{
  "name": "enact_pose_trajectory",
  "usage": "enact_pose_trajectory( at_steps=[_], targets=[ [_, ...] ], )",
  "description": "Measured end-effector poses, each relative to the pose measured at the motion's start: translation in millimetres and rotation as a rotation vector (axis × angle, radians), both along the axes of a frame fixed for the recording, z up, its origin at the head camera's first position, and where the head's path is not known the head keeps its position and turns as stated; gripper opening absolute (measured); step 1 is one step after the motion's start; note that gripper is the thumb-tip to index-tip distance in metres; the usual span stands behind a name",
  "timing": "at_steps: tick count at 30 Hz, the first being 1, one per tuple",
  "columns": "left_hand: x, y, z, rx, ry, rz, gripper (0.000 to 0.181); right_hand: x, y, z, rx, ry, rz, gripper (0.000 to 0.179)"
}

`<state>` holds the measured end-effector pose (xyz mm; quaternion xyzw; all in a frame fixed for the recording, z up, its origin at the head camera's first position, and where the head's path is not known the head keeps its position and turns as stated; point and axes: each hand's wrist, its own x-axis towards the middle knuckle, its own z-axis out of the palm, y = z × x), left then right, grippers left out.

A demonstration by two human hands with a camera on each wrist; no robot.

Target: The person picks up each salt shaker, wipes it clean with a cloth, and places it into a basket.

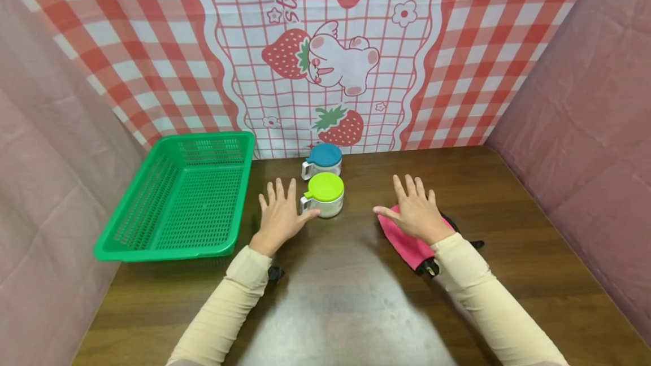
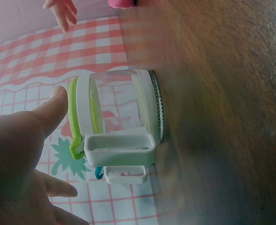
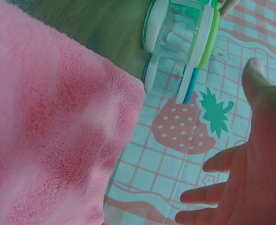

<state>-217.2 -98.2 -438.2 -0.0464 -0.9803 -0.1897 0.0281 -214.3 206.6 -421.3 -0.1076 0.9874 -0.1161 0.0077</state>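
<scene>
My left hand (image 1: 280, 216) is held with fingers spread and holds nothing. Its thumb reaches beside a clear jar (image 1: 331, 208) with a lime-green lid and white handle; in the left wrist view the jar (image 2: 117, 101) stands upright by that thumb. Behind it is a similar jar with a blue lid (image 1: 325, 155), mostly hidden in the left wrist view. On the right, my right hand (image 1: 417, 213), fingers also spread, is over a pink plush item (image 1: 404, 244) with black edging and a black strap. The right wrist view shows its fuzzy surface (image 3: 72, 122) apart from the fingers.
A green plastic basket (image 1: 239, 208) with slotted sides stands at the left of the brown wooden table (image 1: 335, 298). Behind the table hangs a strawberry-print checked cloth (image 1: 458, 61). Pink fabric (image 1: 574, 106) hangs along both sides.
</scene>
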Motion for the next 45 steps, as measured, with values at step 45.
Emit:
enact_pose_trajectory(
  at_steps=[45],
  targets=[
    [-4.0,2.7,-10.0,0.335,-0.001,-0.043,0.088,8.9,22.4,-0.7,-0.027,0.025,0.000,0.098]
  ],
)
